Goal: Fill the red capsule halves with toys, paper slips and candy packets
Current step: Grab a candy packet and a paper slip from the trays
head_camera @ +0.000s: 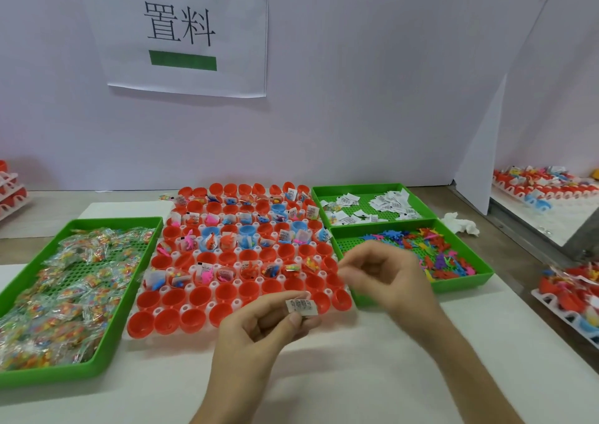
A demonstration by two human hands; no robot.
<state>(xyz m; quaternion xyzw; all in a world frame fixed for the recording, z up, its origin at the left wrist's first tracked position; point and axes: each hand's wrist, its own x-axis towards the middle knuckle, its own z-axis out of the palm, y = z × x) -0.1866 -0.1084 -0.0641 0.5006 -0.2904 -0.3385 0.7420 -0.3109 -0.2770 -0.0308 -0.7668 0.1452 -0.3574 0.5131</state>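
The left hand (259, 326) hovers at the near edge of the white plastic holder rack (238, 303). Its grip is closed on one small white printed paper slip (299, 305), pinched between thumb and forefinger and held flat, probably so it can be dropped neatly into a cup. The right hand (389, 271) hangs just beyond, over the rack's right edge and the corner of a tray. Its fingertips are drawn together, but blur hides whether that grip holds anything, so I cannot tell. The red plastic capsule halves (194, 297) sit mouth-up in the rack's sockets, which keeps them steady and open for filling. They are too many to count surely, with about five light blue capsule halves (212, 233) mixed in. The two nearest rows look empty, as do some further back, while other rows already hold toys, slips and packets, so I judge the job partly done. Three green perforated trays flank the rack within easy reach, one per supply. The left green tray (113, 221) holds a heap of clear candy packets (71, 287). The far right green tray (356, 186) holds loose white slips (392, 203). The near right green tray (466, 281) holds small coloured plastic toys (431, 251). Everything rests on the pale tabletop (356, 375).
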